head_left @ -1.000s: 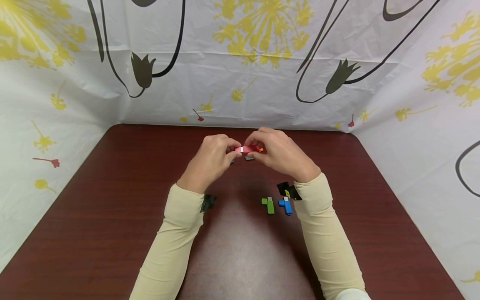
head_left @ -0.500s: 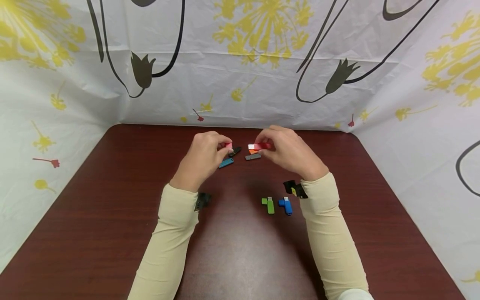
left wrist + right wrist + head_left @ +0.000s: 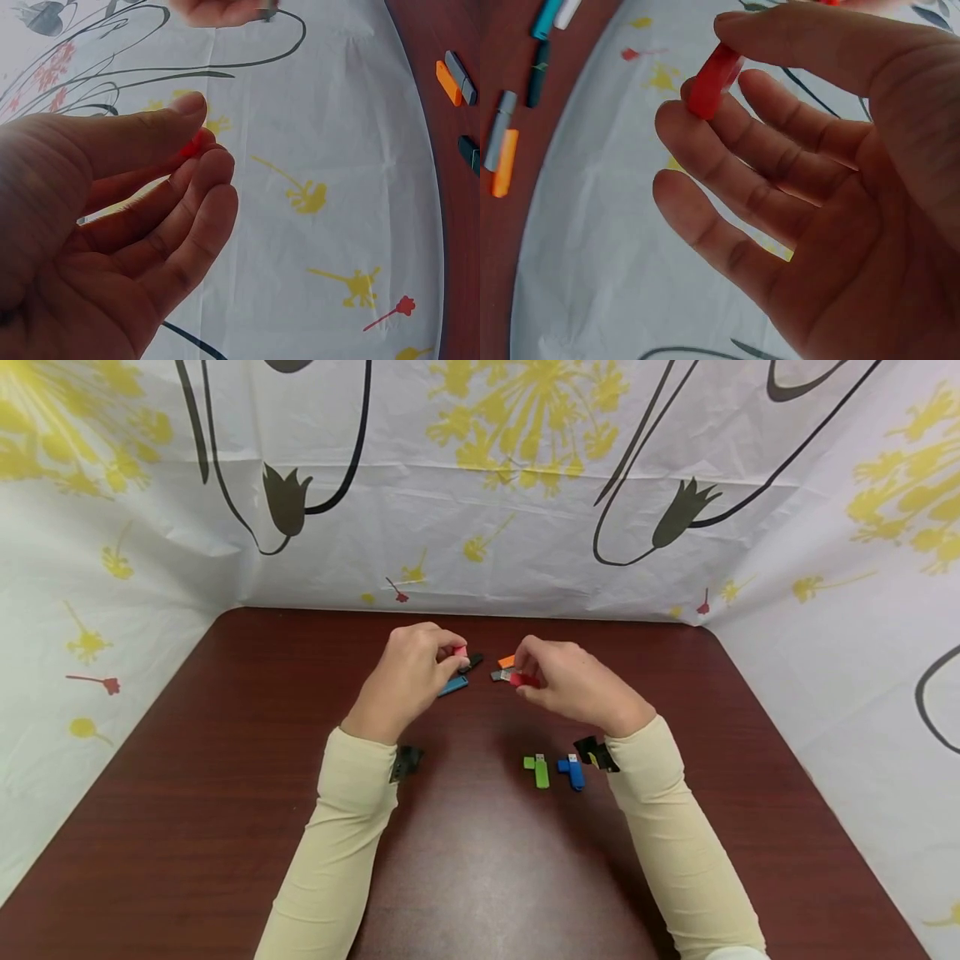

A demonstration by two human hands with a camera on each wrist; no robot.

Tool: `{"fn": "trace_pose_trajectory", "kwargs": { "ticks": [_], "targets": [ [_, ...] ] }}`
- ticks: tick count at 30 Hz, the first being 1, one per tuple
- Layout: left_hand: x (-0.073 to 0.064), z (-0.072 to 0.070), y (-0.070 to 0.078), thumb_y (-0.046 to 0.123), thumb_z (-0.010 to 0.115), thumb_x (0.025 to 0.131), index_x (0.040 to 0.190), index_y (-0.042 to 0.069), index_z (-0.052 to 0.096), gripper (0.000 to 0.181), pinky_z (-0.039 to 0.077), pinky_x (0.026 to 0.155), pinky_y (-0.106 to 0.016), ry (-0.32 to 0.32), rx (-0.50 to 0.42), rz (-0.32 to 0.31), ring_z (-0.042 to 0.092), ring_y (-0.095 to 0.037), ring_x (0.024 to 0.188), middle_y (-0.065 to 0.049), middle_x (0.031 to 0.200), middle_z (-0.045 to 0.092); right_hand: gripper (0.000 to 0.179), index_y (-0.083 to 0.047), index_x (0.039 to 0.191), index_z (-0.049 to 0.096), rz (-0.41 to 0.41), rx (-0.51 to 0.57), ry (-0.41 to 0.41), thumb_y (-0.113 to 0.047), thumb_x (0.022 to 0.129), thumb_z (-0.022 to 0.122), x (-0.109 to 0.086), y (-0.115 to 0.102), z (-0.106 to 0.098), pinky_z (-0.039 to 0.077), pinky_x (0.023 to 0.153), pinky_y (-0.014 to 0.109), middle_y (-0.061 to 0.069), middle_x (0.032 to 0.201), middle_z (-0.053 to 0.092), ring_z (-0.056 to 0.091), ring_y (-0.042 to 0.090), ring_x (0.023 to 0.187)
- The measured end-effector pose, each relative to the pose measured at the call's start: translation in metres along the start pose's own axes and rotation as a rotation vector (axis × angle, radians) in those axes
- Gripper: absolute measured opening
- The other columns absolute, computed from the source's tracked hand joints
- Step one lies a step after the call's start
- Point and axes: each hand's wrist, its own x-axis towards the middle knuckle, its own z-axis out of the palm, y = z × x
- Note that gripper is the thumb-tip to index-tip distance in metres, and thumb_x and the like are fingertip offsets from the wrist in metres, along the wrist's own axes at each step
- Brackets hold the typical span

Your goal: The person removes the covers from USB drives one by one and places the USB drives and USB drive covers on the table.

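Red USB stick point(image 3: 527, 680): in the right hand point(image 3: 581, 683), uncapped, metal connector point(image 3: 506, 676) exposed and directed toward the left hand point(image 3: 414, 675).
Red cap point(image 3: 461, 652): separate from the stick, mostly covered by the left fingers.
Left hand: pinches the cap between thumb and fingertips; position nearly unchanged over the last half second.
Right hand: pinches the stick body between thumb and fingers; lower in the head view than half a second ago.
Cap joint: closed up between both hands one second ago, now parted; uncapping of this unit appears complete.
Green USB stick point(image 3: 541, 773) and blue USB stick point(image 3: 576, 774): lie on the table point(image 3: 247, 760) nearer the person, each with its cap off just beside it; the red unit now matches their uncapped condition.
Far group: gray stick point(image 3: 496, 676) and orange stick point(image 3: 507, 661) near the right hand; black stick point(image 3: 475, 661) and teal stick point(image 3: 454, 686) near the left. Whether the connector touches the gray stick: cannot tell from the head view.
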Motion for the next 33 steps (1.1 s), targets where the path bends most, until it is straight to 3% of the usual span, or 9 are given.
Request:
{"fn": "trace_pose_trajectory", "kwargs": {
  "ticks": [4, 9, 12, 17, 20, 26, 33],
  "targets": [
    [0.000, -0.001, 0.000, 0.013, 0.083, 0.096, 0.107, -0.001, 0.082, 0.018, 0.060, 0.074, -0.037, 0.001, 0.005, 0.007, 0.069, -0.027, 0.084, -0.015, 0.103, 0.077, 0.022, -0.009, 0.106, 0.059, -0.012, -0.001, -0.079, -0.012, 0.098, 0.079, -0.001, 0.001, 0.016, 0.050, 0.066, 0.032, 0.001, 0.082, 0.063, 0.056, 0.014, 0.069],
    [0.000, -0.001, 0.000, 0.013, 0.082, 0.096, 0.109, -0.001, 0.082, 0.019, 0.060, 0.075, -0.037, -0.007, -0.006, 0.005, 0.069, -0.026, 0.085, -0.015, 0.104, 0.077, 0.012, -0.010, 0.095, 0.062, 0.014, -0.041, -0.276, -0.014, 0.102, 0.070, 0.001, -0.001, 0.034, 0.044, 0.061, 0.027, -0.001, 0.076, 0.058, 0.052, 0.009, 0.062],
    [0.000, -0.001, 0.000, 0.013, 0.082, 0.096, 0.109, -0.001, 0.082, 0.019, 0.060, 0.075, -0.037, -0.007, -0.005, 0.008, 0.070, -0.025, 0.085, -0.015, 0.103, 0.077, 0.020, -0.013, 0.082, 0.060, 0.036, -0.040, -0.383, -0.012, 0.101, 0.068, 0.003, -0.004, 0.042, 0.043, 0.057, 0.025, -0.004, 0.068, 0.054, 0.053, 0.008, 0.055],
    [0.001, 0.002, 0.000, 0.012, 0.082, 0.097, 0.110, -0.001, 0.082, 0.019, 0.062, 0.079, -0.037, -0.025, -0.016, -0.008, 0.073, -0.026, 0.089, -0.015, 0.104, 0.077, 0.048, -0.019, 0.061, 0.045, 0.077, -0.040, -0.502, -0.014, 0.101, 0.070, 0.005, -0.011, 0.057, 0.033, 0.049, 0.024, -0.009, 0.054, 0.034, 0.037, 0.006, 0.044],
    [0.002, 0.004, 0.001, 0.012, 0.082, 0.097, 0.110, -0.001, 0.082, 0.018, 0.063, 0.081, -0.037, -0.037, -0.030, -0.012, 0.074, -0.025, 0.091, -0.015, 0.105, 0.077, 0.048, -0.019, 0.059, 0.047, 0.077, -0.112, -0.529, -0.019, 0.100, 0.072, 0.009, -0.002, 0.077, 0.034, 0.050, 0.027, -0.008, 0.053, 0.033, 0.033, 0.008, 0.047],
    [0.002, 0.005, 0.002, 0.012, 0.082, 0.097, 0.109, -0.001, 0.082, 0.018, 0.062, 0.081, -0.037, -0.048, -0.026, -0.012, 0.074, -0.025, 0.091, -0.014, 0.104, 0.077, 0.030, -0.021, 0.066, 0.062, 0.123, -0.142, -0.560, -0.025, 0.093, 0.075, 0.027, 0.057, 0.147, 0.042, 0.050, 0.031, -0.006, 0.061, 0.048, 0.043, 0.010, 0.050],
    [0.001, 0.005, 0.003, 0.013, 0.082, 0.098, 0.110, -0.001, 0.082, 0.018, 0.063, 0.081, -0.036, -0.061, -0.018, -0.026, 0.075, -0.025, 0.092, -0.014, 0.104, 0.076, 0.019, -0.017, 0.079, 0.071, 0.186, -0.179, -0.576, -0.024, 0.097, 0.074, 0.026, 0.042, 0.154, 0.051, 0.054, 0.033, 0.001, 0.072, 0.065, 0.059, 0.015, 0.057]
  ]
}}
